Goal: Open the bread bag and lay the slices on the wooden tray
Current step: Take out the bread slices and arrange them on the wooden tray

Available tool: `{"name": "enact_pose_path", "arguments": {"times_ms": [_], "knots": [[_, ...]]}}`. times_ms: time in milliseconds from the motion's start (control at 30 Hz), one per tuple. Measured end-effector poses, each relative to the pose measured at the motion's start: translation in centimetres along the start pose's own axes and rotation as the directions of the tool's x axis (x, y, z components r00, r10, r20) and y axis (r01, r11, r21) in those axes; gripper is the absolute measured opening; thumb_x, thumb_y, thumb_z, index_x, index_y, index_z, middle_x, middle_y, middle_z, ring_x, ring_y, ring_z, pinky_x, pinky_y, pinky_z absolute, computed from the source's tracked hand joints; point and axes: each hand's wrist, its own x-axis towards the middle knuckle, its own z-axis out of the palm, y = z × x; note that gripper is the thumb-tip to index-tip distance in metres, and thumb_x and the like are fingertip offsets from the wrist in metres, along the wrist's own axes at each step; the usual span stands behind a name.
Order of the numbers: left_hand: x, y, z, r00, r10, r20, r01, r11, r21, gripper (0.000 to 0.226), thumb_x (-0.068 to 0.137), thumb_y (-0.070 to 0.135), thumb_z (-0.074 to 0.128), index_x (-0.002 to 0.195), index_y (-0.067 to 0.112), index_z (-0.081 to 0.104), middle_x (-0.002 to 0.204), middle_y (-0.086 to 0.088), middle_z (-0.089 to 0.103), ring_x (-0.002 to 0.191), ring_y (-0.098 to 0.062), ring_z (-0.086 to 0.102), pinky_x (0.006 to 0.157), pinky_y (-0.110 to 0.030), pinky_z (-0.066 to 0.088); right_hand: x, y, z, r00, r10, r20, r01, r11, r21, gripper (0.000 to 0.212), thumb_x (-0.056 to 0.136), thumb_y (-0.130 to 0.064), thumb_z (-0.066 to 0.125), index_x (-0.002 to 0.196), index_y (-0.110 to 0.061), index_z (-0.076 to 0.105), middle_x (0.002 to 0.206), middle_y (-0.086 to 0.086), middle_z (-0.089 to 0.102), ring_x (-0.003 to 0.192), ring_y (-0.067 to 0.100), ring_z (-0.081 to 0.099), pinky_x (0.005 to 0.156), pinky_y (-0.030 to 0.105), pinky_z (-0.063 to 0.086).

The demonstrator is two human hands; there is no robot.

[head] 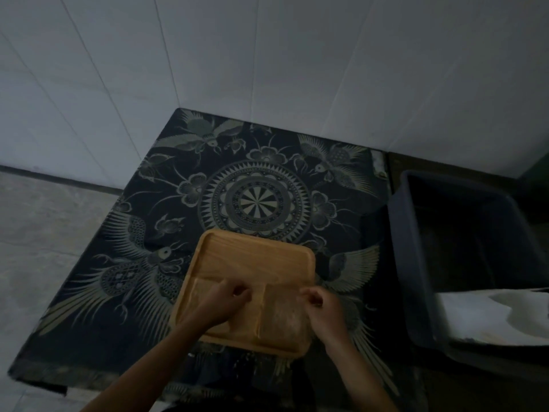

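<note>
While both hands pinch the clear bread bag (285, 318), left hand (228, 298) and right hand (319, 306) hold it over the wooden tray (252, 260); far compartment bare. Dark bin (463, 257) stands right of the patterned cloth (166, 185).

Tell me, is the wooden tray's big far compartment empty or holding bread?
Empty. The wooden tray shows bare wood in its far section; the bread bag lies over the near right part.

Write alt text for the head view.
Two hands, left hand and right hand, pinch a clear bread bag over a wooden tray on a dark patterned cloth; a grey bin stands at right.
</note>
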Motion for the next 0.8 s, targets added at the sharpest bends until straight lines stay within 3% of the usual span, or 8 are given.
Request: {"name": "enact_pose_path", "arguments": {"times_ms": [100, 167, 367, 467, 600, 700, 800], "knots": [[0.1, 0.6, 2.2, 0.999, -0.046, 0.017, 0.046, 0.999, -0.026, 0.023, 0.097, 0.034, 0.059, 0.096, 0.015, 0.072, 0.092, -0.005, 0.074, 0.084, -0.017, 0.070, 0.078, -0.037, 0.057, 0.1, 1.9, -1.2, 0.999, 0.051, 0.000, -0.051, 0.999, -0.005, 0.007, 0.096, -0.021, 0.068, 0.099, -0.021, 0.074, 0.096, -0.006, 0.073, 0.090, 0.012, 0.069, 0.081, 0.041, 0.061], [0.1, 1.0, 3.4, 0.998, -0.066, 0.001, 0.066, 0.997, -0.029, 0.022, 0.096, 0.035, 0.060, 0.098, 0.016, 0.071, 0.092, -0.001, 0.072, 0.084, -0.014, 0.068, 0.077, -0.034, 0.056, 0.0, 2.9, -1.6, 0.997, 0.082, -0.001, -0.082, 0.997, 0.005, 0.005, 0.096, -0.022, 0.068, 0.097, -0.022, 0.073, 0.096, -0.004, 0.073, 0.090, 0.016, 0.070, 0.085, 0.045, 0.061], [0.2, 1.1, 5.4, 0.980, -0.181, -0.081, 0.168, 0.976, -0.137, 0.020, 0.093, 0.031, 0.067, 0.103, 0.013, 0.067, 0.096, -0.001, 0.069, 0.091, -0.021, 0.069, 0.087, -0.047, 0.059, -0.3, 5.1, -1.0, 0.980, 0.188, 0.071, -0.192, 0.980, 0.055, 0.007, 0.094, -0.021, 0.070, 0.093, -0.028, 0.068, 0.098, -0.005, 0.071, 0.092, 0.012, 0.068, 0.085, 0.042, 0.062], [0.3, 0.6, 6.0, 0.972, -0.221, -0.083, 0.202, 0.961, -0.189, 0.022, 0.093, 0.024, 0.069, 0.110, 0.011, 0.065, 0.102, -0.007, 0.069, 0.097, -0.028, 0.068, 0.088, -0.047, 0.058, -0.5, 5.3, -0.6, 0.963, 0.240, 0.121, -0.255, 0.958, 0.133, 0.007, 0.095, -0.021, 0.069, 0.097, -0.027, 0.066, 0.098, -0.004, 0.069, 0.083, 0.010, 0.069, 0.068, 0.028, 0.061], [0.3, 0.0, 6.3, 0.973, -0.222, -0.060, 0.195, 0.934, -0.299, 0.020, 0.086, 0.012, 0.076, 0.105, 0.011, 0.069, 0.100, -0.008, 0.073, 0.096, -0.027, 0.070, 0.082, -0.043, 0.059, -0.6, 5.0, -0.8, 0.943, 0.291, 0.159, -0.322, 0.920, 0.225, 0.013, 0.092, -0.023, 0.073, 0.104, -0.020, 0.071, 0.097, 0.001, 0.075, 0.076, 0.012, 0.073, 0.056, 0.022, 0.057], [0.2, -0.1, 6.3, 0.979, -0.204, -0.032, 0.176, 0.908, -0.381, 0.029, 0.083, 0.001, 0.076, 0.110, 0.007, 0.067, 0.108, -0.014, 0.070, 0.097, -0.027, 0.069, 0.077, -0.037, 0.060, -0.6, 4.5, -1.1, 0.918, 0.320, 0.234, -0.382, 0.874, 0.301, 0.020, 0.084, -0.026, 0.081, 0.102, -0.021, 0.077, 0.083, -0.004, 0.081, 0.066, 0.008, 0.075, 0.058, 0.023, 0.058], [0.2, 0.0, 6.5, 0.980, -0.198, -0.027, 0.167, 0.885, -0.435, 0.031, 0.083, -0.003, 0.075, 0.110, 0.009, 0.066, 0.109, -0.016, 0.069, 0.094, -0.027, 0.069, 0.068, -0.032, 0.057, -0.1, 4.4, -1.0, 0.915, 0.305, 0.264, -0.380, 0.869, 0.316, 0.020, 0.082, -0.026, 0.083, 0.101, -0.023, 0.079, 0.092, -0.003, 0.082, 0.081, 0.013, 0.078, 0.075, 0.032, 0.063]]}}
